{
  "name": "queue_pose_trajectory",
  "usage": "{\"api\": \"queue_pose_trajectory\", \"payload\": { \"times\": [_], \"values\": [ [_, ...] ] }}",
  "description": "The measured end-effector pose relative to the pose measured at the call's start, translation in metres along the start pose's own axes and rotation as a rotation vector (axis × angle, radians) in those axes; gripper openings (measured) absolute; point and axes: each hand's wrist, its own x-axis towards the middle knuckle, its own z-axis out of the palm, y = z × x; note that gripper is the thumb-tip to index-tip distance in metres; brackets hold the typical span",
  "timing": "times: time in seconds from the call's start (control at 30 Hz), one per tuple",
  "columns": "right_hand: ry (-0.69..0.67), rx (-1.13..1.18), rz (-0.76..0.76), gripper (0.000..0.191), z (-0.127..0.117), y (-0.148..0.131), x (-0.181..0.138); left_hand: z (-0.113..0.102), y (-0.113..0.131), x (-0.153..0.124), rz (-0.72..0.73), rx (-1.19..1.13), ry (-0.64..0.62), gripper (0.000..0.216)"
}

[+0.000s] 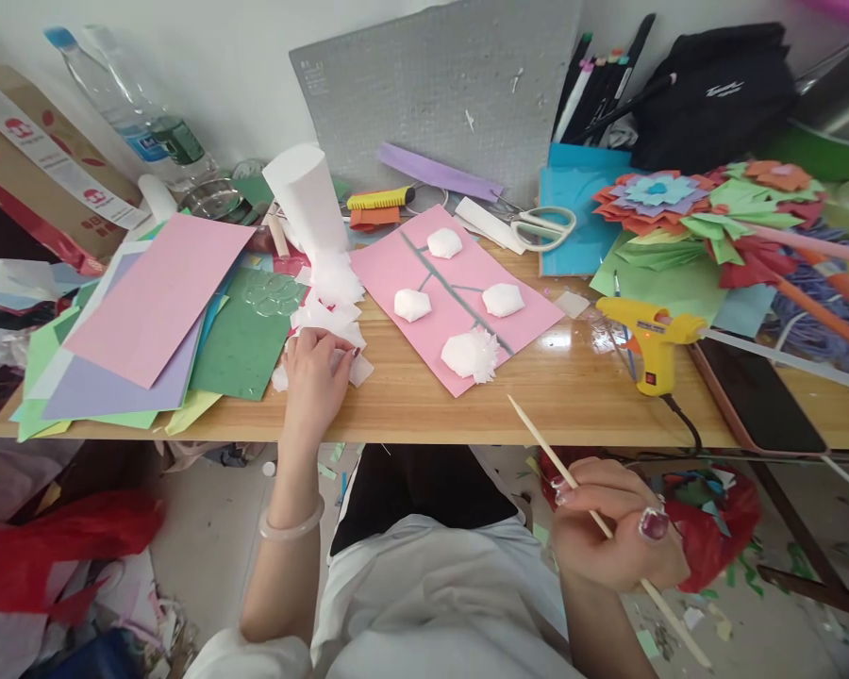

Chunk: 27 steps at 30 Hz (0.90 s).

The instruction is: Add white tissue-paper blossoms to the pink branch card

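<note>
Four white puffs (502, 300) sit on a pink sheet (396, 264) that lies at an angle on the desk (396, 415), set along a grey-green branch drawn across it. The lowest puff carries a frilly tuft of white tissue on its right side; the other three look smooth.

The person's left hand (318, 372) rests near the front edge of the desk, to the left of the pink sheet and apart from it. Its fingers are bent down onto a scatter of white tissue pieces (334, 316); whether they pinch one cannot be told, since the back of the hand covers part of the pile. The right hand (615, 523) is in front of the desk edge, its fingers closed around a wooden stick (541, 441). The stick slants up and left, its pointed end towards the pink sheet but clear of it. Its middle is hidden by the hand.

Just behind the tissue stands a roll of white paper (307, 203), and where its base meets the pieces is hard to make out. A yellow glue gun (651, 344) lies right of the pink sheet, the lettering on it too small to read. Beside it, a phone (760, 396) has a dark screen. The paper flowers (655, 193) further back overlap too much to count.
</note>
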Motion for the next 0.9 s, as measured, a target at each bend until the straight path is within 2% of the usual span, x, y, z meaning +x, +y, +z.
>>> {"api": "queue_pose_trajectory", "payload": {
  "times": [0.1,0.33,0.57,0.67,0.77,0.83,0.9],
  "values": [
    [0.016,0.010,-0.001,0.046,0.004,0.000,-0.001,-0.003,0.001,-0.002,-0.028,-0.039,0.018,0.014],
    [0.005,0.059,0.074,0.043,0.008,-0.004,-0.006,-0.006,0.003,-0.003,-0.044,-0.023,-0.108,0.012],
    [-0.036,0.039,0.135,0.046,0.008,-0.006,-0.008,-0.018,0.007,-0.004,-0.073,-0.202,0.012,0.014],
    [-0.064,0.072,0.153,0.045,0.012,-0.011,-0.006,-0.020,0.024,-0.009,-0.085,-0.371,0.012,0.016],
    [-0.100,0.110,0.123,0.043,0.016,-0.014,-0.003,-0.012,0.053,-0.014,0.014,-0.515,-0.138,0.014],
    [-0.130,0.086,0.072,0.041,0.017,-0.014,-0.001,-0.001,0.073,-0.017,0.096,-0.526,-0.229,0.010],
    [-0.164,0.026,0.027,0.037,0.019,-0.012,0.000,0.009,0.089,-0.019,0.140,-0.496,-0.269,0.009]
  ]
}}
